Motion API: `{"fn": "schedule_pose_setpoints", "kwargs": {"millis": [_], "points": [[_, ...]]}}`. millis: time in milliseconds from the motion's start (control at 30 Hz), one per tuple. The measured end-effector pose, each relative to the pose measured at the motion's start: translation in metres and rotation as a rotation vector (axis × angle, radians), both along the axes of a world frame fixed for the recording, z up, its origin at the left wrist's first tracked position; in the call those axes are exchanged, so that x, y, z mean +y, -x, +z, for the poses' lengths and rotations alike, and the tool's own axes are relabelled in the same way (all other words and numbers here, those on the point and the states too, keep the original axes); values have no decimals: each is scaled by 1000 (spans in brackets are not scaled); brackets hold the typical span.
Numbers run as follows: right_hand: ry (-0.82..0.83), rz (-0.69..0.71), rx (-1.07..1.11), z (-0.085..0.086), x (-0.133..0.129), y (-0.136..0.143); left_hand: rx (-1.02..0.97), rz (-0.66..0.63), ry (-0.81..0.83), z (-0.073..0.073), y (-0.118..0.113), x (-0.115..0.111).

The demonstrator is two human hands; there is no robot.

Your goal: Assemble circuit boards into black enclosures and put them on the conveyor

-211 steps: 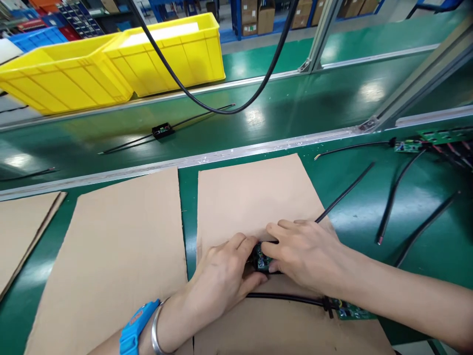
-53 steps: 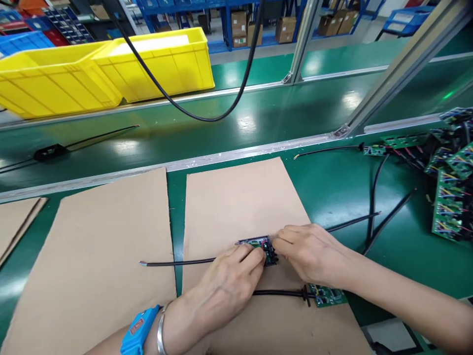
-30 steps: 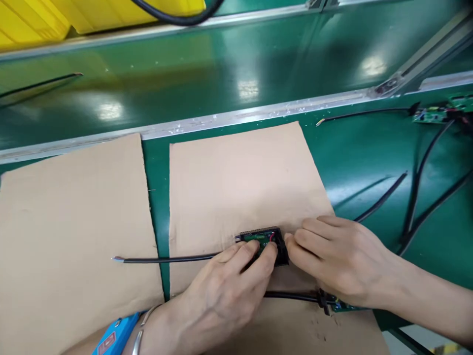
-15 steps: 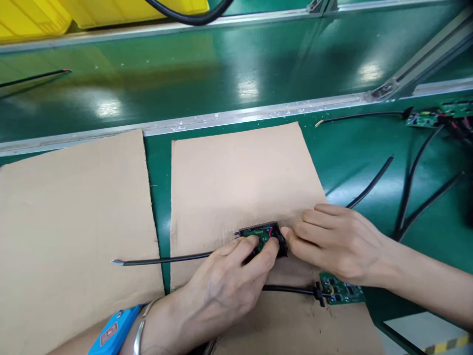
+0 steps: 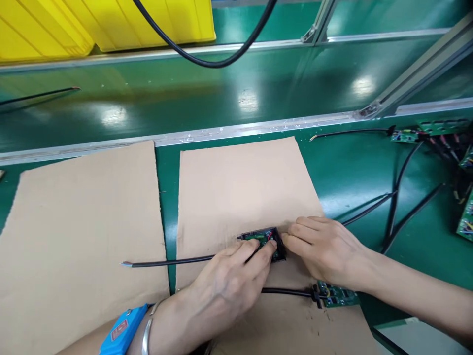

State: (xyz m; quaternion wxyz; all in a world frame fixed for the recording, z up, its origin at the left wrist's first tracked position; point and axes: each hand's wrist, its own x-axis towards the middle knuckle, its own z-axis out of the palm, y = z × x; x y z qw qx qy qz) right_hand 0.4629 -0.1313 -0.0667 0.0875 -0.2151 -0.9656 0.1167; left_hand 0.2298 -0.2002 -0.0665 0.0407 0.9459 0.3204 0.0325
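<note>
My left hand (image 5: 229,281) presses its fingertips onto a small green circuit board (image 5: 254,236) that sits in a black plastic case (image 5: 281,251), steadying the case on the cardboard. From the case's left side a black cable (image 5: 173,261) with a stripped tip stretches out to the left. At the right end of the case my right hand (image 5: 328,249) is closed in a pinch. Another black cable (image 5: 369,209) comes out behind that hand; the part at the fingertips is hidden. Below the hands lies a second circuit board (image 5: 342,296) with a black cable attached.
Cardboard sheets (image 5: 236,187) cover part of the green bench (image 5: 347,167). More boards (image 5: 439,127) and thick black cables (image 5: 399,182) lie at the right. An aluminium rail (image 5: 229,132) runs behind, with yellow bins (image 5: 158,24) beyond. A black cable loop (image 5: 214,63) hangs above.
The camera view has tilted up a little, showing more of the bins and the hanging cable. Both hands stay at the case, with little visible movement of the fingers.
</note>
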Motion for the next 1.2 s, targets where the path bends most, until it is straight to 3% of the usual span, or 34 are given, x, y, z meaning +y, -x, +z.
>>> {"fn": "schedule_pose_setpoints", "kwargs": {"millis": [167, 267, 433, 533, 667, 800, 1000, 1200], "points": [[-41, 33, 10, -4, -1, -2, -34, 24, -15, 1, 1, 1], [118, -17, 12, 1, 2, -1, -39, 74, -12, 1, 1, 2], [399, -183, 94, 7, 5, 3, 39, 21, -4, 4, -2, 1], [393, -140, 152, 1, 4, 5, 111, -7, -21, 7, -4, 1], [312, -71, 186, -8, 2, 6, -14, 39, -6, 1, -3, 1], [399, -112, 188, -5, 5, 2, -45, 31, 2, -3, -3, 1], [461, -201, 192, 9, 10, 0, 15, 28, -6, 4, -11, 0], [454, -219, 207, 1, 6, 3, -127, 86, 91, 7, -5, 4]]}}
